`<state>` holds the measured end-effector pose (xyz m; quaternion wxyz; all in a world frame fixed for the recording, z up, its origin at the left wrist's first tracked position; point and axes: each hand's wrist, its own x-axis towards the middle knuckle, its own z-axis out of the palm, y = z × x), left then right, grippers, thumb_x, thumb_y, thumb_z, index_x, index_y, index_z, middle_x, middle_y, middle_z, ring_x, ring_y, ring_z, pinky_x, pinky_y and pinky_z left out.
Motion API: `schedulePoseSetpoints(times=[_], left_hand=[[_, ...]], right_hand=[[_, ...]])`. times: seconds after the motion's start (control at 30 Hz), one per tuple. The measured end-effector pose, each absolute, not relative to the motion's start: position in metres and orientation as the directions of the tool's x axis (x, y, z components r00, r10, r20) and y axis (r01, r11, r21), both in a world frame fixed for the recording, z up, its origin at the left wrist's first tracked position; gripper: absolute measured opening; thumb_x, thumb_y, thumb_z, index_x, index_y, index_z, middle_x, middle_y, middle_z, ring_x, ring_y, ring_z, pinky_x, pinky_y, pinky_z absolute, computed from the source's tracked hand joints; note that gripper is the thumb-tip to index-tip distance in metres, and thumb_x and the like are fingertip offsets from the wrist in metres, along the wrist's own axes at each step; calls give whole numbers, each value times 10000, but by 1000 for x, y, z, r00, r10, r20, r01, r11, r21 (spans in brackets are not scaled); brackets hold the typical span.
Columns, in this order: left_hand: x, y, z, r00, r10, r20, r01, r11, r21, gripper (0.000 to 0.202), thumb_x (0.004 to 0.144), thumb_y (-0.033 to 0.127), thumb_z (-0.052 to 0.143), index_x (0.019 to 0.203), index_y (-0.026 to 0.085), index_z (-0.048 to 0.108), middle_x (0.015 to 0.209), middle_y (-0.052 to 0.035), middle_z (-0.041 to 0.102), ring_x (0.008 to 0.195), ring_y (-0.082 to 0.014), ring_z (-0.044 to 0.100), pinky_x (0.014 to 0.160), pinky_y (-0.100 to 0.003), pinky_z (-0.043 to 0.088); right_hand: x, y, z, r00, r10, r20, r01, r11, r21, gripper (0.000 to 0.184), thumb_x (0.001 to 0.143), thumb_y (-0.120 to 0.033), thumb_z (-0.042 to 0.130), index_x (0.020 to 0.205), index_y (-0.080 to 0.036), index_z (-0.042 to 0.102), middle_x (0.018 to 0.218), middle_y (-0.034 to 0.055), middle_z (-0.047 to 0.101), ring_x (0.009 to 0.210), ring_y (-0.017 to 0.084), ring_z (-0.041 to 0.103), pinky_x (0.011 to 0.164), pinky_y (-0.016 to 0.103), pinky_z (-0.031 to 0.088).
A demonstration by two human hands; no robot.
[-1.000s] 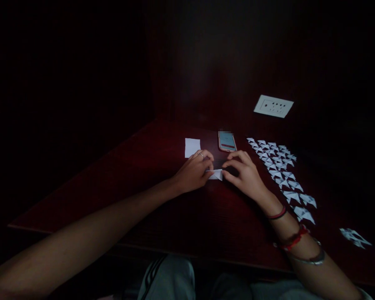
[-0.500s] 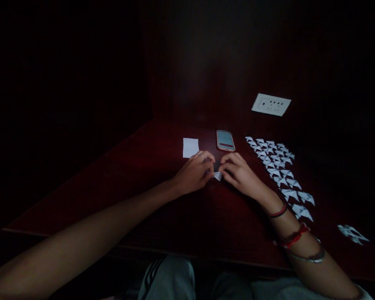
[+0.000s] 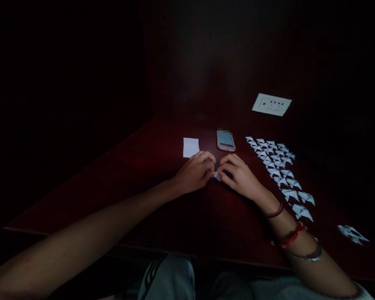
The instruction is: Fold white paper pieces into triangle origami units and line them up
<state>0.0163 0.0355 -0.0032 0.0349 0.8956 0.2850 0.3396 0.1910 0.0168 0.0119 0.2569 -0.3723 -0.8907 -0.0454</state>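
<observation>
Between my two hands, low over the dark red table [image 3: 125,179], is a small folded piece of white paper [image 3: 217,176], mostly covered by my fingers. My left hand [image 3: 195,171] pinches its left side between thumb and fingertips; a ring is on one finger. On the other side, my right hand [image 3: 239,175] has thumb and fingers bent in and closed on the paper's right edge. Just beyond my left knuckles lies a flat white square of paper [image 3: 191,147], its near corner touching or hidden by the hand.
A phone [image 3: 226,141] with a lit screen lies behind my hands. Rows of folded white paper pieces [image 3: 276,161] cover the table to the right, and a separate white paper cluster [image 3: 352,234] sits nearer the right edge. A socket plate [image 3: 271,104] is on the back wall.
My right hand has shifted slightly left, closer to my left fingertips, so less of the folded paper shows. My left hand stays in nearly the same place.
</observation>
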Motion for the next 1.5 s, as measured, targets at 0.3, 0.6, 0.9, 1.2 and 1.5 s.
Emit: schedulePoseSetpoints(times=[0.3, 0.6, 0.9, 1.2, 1.5], left_hand=[[10, 42, -9, 574, 536, 619, 483, -832, 272, 68, 745, 132, 467, 694, 170, 492, 969, -25, 437, 930, -165, 401, 835, -325, 329], [12, 46, -11, 518, 608, 602, 405, -794, 453, 76, 757, 176, 488, 690, 166, 523, 922, -14, 454, 886, -134, 446, 798, -300, 364], [11, 53, -29, 550, 725, 414, 617, -687, 384, 102, 743, 243, 520, 818, 192, 566, 962, -26, 459, 938, -186, 417, 819, -370, 337], [11, 51, -17, 838, 467, 281, 448, -884, 133, 176, 838, 205, 388, 878, 180, 558, 888, -18, 519, 850, -134, 460, 791, -274, 337], [3, 48, -9, 875, 444, 192, 440, -896, 66, 234, 839, 259, 402, 1040, 213, 513, 971, -30, 520, 905, -150, 465, 796, -277, 343]], right_hand=[[216, 26, 14, -488, 666, 565, 720, 672, -171, 112, 752, -168, 445, 804, -182, 544, 886, 57, 466, 892, 186, 450, 772, 340, 372], [195, 25, 4, -483, 713, 508, 620, 688, -376, 95, 768, -202, 452, 763, -177, 543, 864, 44, 478, 842, 145, 468, 766, 294, 383], [195, 41, -18, -380, 895, 231, 751, 445, -488, 120, 711, -204, 502, 643, -140, 577, 708, 26, 504, 686, 118, 485, 663, 250, 374], [196, 39, -17, -438, 835, 332, 748, 544, -380, 55, 693, -162, 543, 728, -156, 585, 701, 12, 508, 646, 100, 472, 605, 209, 363], [208, 32, 1, -744, 647, 166, 599, 756, -262, 172, 762, -137, 463, 781, -149, 634, 739, 31, 578, 683, 102, 515, 648, 209, 378]])
